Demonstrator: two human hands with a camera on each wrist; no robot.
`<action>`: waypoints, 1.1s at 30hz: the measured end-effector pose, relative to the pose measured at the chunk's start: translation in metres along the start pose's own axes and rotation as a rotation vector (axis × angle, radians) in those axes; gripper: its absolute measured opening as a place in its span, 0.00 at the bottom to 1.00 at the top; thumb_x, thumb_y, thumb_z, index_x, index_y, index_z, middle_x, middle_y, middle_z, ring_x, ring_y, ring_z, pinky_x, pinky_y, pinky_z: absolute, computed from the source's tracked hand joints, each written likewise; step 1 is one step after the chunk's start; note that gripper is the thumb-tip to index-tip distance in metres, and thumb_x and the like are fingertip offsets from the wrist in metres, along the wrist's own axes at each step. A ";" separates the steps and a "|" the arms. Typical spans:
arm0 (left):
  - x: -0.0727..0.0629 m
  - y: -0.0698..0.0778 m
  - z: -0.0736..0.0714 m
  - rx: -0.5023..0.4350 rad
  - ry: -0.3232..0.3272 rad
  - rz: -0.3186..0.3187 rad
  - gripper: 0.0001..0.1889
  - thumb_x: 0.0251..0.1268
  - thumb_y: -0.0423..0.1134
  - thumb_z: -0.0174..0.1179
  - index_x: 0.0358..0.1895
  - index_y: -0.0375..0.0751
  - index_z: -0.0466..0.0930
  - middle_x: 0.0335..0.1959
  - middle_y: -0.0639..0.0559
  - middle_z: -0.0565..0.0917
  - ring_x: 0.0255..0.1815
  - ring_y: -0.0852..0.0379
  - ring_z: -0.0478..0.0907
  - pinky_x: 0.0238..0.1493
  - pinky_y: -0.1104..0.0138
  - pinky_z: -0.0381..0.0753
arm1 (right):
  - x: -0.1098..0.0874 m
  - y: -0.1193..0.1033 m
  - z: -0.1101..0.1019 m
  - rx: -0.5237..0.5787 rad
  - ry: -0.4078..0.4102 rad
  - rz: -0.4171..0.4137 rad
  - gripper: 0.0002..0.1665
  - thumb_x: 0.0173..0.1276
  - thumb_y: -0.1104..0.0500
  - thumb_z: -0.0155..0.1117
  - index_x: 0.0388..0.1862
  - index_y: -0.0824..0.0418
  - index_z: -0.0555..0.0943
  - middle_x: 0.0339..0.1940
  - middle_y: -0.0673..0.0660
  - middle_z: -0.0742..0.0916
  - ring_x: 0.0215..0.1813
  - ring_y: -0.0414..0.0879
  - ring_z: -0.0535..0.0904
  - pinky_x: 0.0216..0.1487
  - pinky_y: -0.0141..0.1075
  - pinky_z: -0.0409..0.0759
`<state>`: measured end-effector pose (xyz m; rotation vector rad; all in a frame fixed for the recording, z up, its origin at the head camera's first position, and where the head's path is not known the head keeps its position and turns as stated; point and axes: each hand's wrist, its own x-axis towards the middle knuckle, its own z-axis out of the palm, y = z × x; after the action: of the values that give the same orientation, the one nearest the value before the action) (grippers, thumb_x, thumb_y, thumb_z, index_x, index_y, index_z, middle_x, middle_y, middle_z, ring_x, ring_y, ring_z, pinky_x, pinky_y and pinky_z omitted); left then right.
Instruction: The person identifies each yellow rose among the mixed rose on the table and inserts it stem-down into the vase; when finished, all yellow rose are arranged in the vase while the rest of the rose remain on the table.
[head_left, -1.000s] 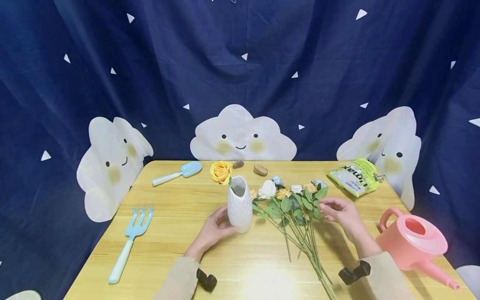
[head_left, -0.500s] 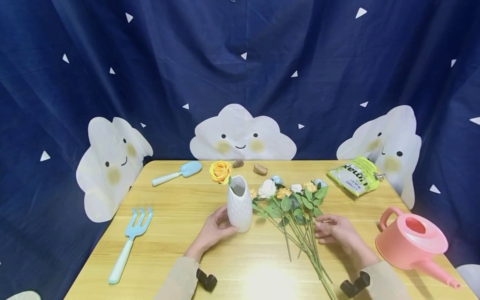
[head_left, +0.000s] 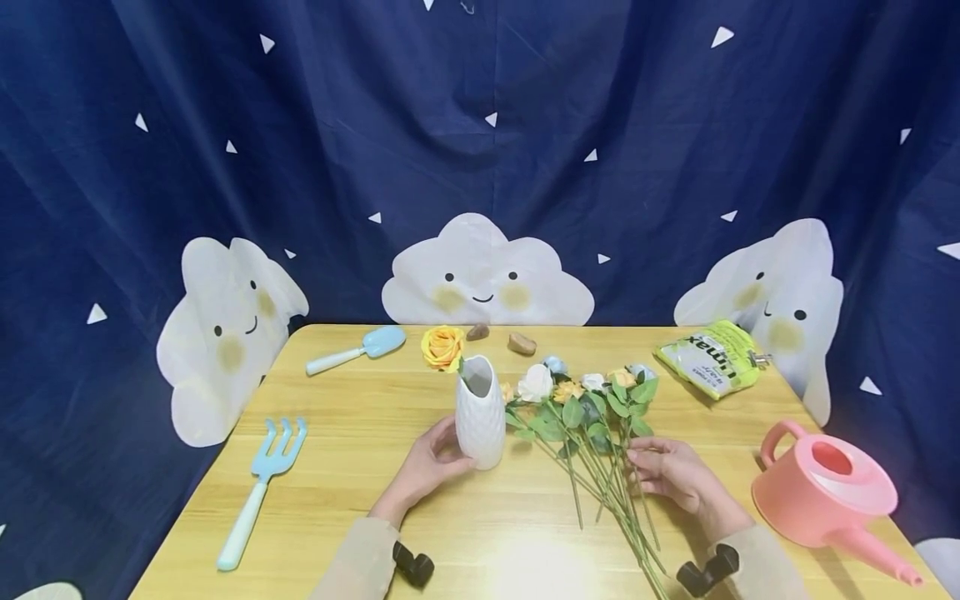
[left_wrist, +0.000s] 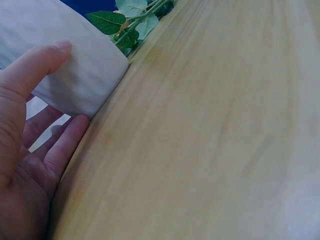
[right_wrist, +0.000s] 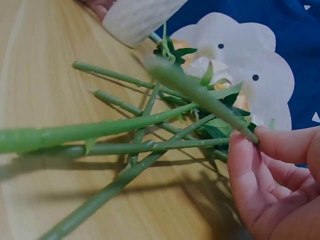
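Observation:
A white textured vase [head_left: 481, 417] stands upright on the table with one orange-yellow rose [head_left: 442, 347] leaning out to its left. My left hand [head_left: 431, 467] holds the vase low down; in the left wrist view the thumb lies on its wall and the fingers reach round its base. To the right lies a loose bunch of artificial roses [head_left: 567, 391], white, pale blue and orange, their green stems crossing toward the near edge. My right hand [head_left: 678, 475] pinches one flower stem [right_wrist: 220, 111] between thumb and fingertips. Which bloom that stem carries I cannot tell.
A pink watering can [head_left: 817, 492] and a green pouch [head_left: 712, 358] with a clip stand on the right. At left lie a blue hand fork [head_left: 262, 475] and a blue trowel [head_left: 363, 348]. Two stones [head_left: 522, 343] lie at the back, before a dark blue curtain [head_left: 480, 125].
My right hand has come down from the leaves to the stems and now pinches one, whose lower end has shifted. My left hand and the vase stay in place.

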<state>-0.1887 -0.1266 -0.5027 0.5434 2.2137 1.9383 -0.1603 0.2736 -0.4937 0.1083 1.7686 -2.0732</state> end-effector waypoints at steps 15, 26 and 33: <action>-0.001 -0.004 0.003 0.010 -0.005 -0.009 0.38 0.47 0.33 0.72 0.65 0.46 0.67 0.60 0.47 0.74 0.61 0.45 0.68 0.58 0.55 0.73 | -0.005 -0.010 -0.002 0.070 -0.040 -0.107 0.13 0.66 0.70 0.54 0.47 0.58 0.74 0.34 0.54 0.84 0.33 0.46 0.82 0.37 0.37 0.83; -0.003 -0.003 0.002 0.040 0.000 -0.006 0.38 0.47 0.35 0.72 0.66 0.48 0.65 0.61 0.47 0.72 0.61 0.45 0.68 0.58 0.54 0.73 | -0.001 -0.034 0.025 -0.032 0.045 -0.312 0.06 0.68 0.64 0.57 0.42 0.61 0.76 0.32 0.53 0.82 0.32 0.43 0.79 0.34 0.39 0.84; -0.001 -0.001 0.000 0.054 0.001 -0.005 0.39 0.48 0.36 0.71 0.66 0.47 0.65 0.61 0.47 0.73 0.61 0.46 0.68 0.58 0.55 0.73 | 0.004 -0.050 0.046 -0.064 0.068 -0.404 0.12 0.65 0.66 0.59 0.46 0.69 0.73 0.30 0.54 0.81 0.29 0.44 0.80 0.30 0.40 0.84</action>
<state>-0.1880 -0.1270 -0.5042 0.5441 2.2713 1.8824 -0.1727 0.2335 -0.4395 -0.2178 2.0300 -2.3027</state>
